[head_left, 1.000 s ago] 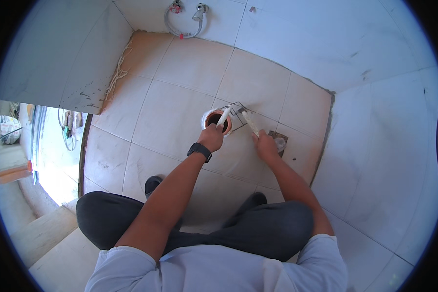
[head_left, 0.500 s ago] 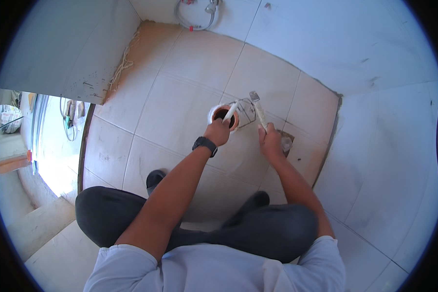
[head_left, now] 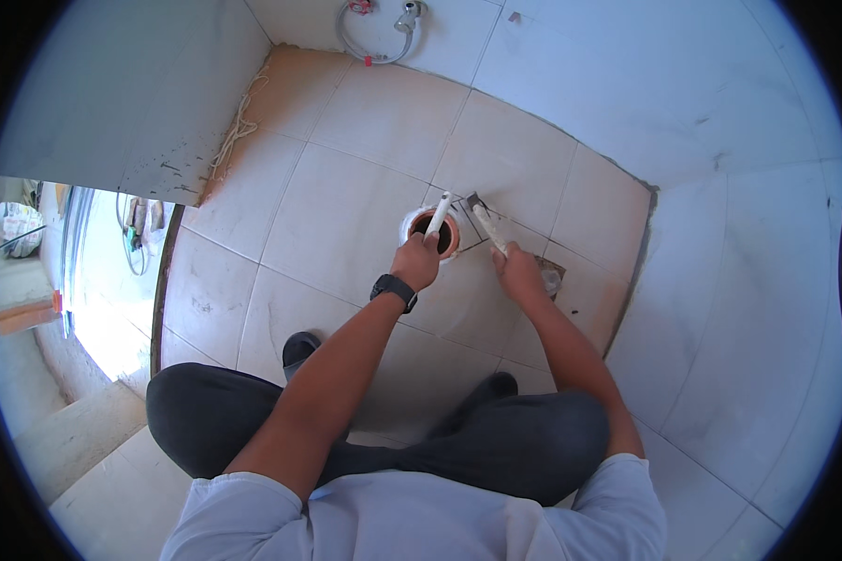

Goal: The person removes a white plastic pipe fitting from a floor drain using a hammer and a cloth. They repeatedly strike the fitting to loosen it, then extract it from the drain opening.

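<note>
- The left hand (head_left: 415, 262) is closed around a white rod-like tool (head_left: 438, 215), whose upper end slants up and slightly to the right.
- The right hand (head_left: 520, 273) grips the lower end of the pale, stained handle of a hammer (head_left: 489, 230); the handle leans up to the left, and its dark head is just to the right of the rod-like tool's upper end, with a narrow gap showing between them.
- The rod-like tool is seen across a round pipe opening (head_left: 456, 240) in the tiled floor (head_left: 346, 206); whether its hidden lower end touches anything cannot be told.
- The opening has an orange-brown rim and a dark inside, with white material around it.
- Dark straight lines (head_left: 474, 245) run on the tiles just right of the opening, below the hammer's head.
- Beside the right hand lies a small brown square patch with a pale, rounded thing (head_left: 551, 279) on it, too small to make out.
- A black wristwatch (head_left: 395, 290) is on the left wrist.
- A grey hose (head_left: 346, 42) loops on the far wall, and pale cord (head_left: 237, 134) lies along the floor's left edge.
- The person's dark trousers (head_left: 210, 411) and white shirt (head_left: 421, 514) fill the lower part.
</note>
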Demonstrator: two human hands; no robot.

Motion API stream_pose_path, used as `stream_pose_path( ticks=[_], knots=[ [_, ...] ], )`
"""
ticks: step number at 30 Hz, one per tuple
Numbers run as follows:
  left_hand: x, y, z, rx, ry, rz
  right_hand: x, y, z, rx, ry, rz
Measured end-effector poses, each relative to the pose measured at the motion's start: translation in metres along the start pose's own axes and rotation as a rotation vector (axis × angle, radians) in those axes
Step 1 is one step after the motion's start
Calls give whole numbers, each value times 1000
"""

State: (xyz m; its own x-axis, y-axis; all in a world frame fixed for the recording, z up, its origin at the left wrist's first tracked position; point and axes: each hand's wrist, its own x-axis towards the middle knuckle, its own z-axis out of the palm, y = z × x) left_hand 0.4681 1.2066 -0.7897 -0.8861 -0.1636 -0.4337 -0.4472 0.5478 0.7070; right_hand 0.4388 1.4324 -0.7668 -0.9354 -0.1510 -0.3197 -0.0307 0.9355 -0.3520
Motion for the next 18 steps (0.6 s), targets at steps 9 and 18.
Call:
stream_pose_path(
  ticks=[9, 18],
  knots=[
    [-10, 5, -1, 3, 11, -98, 5, 2, 4, -30, -9, -11],
    [-8, 13, -12, 35, -15, -87, 2, -12, -6, -18, -35, 5]
  ],
)
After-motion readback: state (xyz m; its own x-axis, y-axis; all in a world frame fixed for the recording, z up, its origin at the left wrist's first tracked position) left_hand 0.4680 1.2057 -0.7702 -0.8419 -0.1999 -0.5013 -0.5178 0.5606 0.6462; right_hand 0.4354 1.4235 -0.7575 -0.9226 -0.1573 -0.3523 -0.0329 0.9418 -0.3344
